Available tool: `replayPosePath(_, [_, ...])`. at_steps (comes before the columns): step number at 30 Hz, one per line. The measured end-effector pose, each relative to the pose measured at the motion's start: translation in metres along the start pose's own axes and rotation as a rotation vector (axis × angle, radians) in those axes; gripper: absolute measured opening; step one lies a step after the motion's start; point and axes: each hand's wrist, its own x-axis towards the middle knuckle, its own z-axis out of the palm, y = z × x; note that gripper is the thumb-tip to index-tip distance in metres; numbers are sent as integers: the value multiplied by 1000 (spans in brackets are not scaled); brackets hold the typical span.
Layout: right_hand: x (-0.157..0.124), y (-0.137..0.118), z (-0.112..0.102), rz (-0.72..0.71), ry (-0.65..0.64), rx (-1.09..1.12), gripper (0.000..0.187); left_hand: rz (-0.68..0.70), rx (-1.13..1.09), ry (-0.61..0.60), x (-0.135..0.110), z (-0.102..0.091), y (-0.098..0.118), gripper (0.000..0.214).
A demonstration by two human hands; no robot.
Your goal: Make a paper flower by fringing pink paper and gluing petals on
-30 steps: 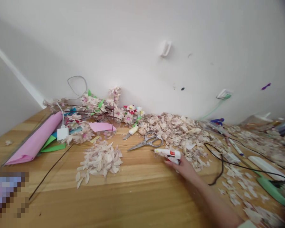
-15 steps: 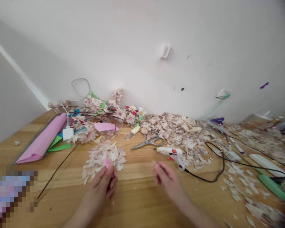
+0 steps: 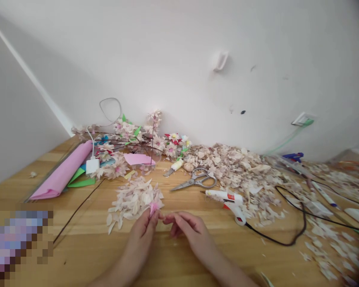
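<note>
Between the thumb and fingers of my left hand (image 3: 141, 235) is a small piece of pink paper (image 3: 153, 206), gathered and pointing up. My right hand (image 3: 190, 229) is close beside it, its fingertips pinched together near the left fingertips; whether anything is in them is hidden. Just behind my left hand lies a loose pile of pale dried petals (image 3: 134, 197). Grey scissors (image 3: 197, 179) and a white glue gun (image 3: 227, 199) with a black cord rest beyond my right hand.
Petal flowers on stems (image 3: 125, 131), a rolled pink sheet (image 3: 66, 169) and a white charger (image 3: 92, 166) are at the back left. A large heap of petals (image 3: 233, 165) runs along the wall. A craft knife (image 3: 175, 166) lies before it. One dark stem (image 3: 77, 211) crosses the left side.
My right hand has moved left, up to my left hand. The left hand has shifted slightly right with the pink paper. The view has turned a little left.
</note>
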Motion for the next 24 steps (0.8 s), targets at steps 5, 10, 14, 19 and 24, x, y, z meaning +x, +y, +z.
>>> replayPosePath(5, [-4, 5, 1, -2, -56, -70, 34, 72, 31, -40, 3, 0, -1, 25])
replayPosePath(10, [-4, 11, 4, 21, -84, -16, 34, 50, 92, -14, 3, -2, 2, 19])
replayPosePath(14, [-4, 15, 3, 19, -73, 16, 37, 92, 152, -98, 3, -6, -2, 13])
replayPosePath(19, [-4, 15, 5, 29, -54, 58, 38, 78, 136, -119, 4, -6, -3, 13])
replayPosePath(24, [-2, 7, 3, 72, 6, 206, 37, -58, -4, -127, 3, -5, 3, 16])
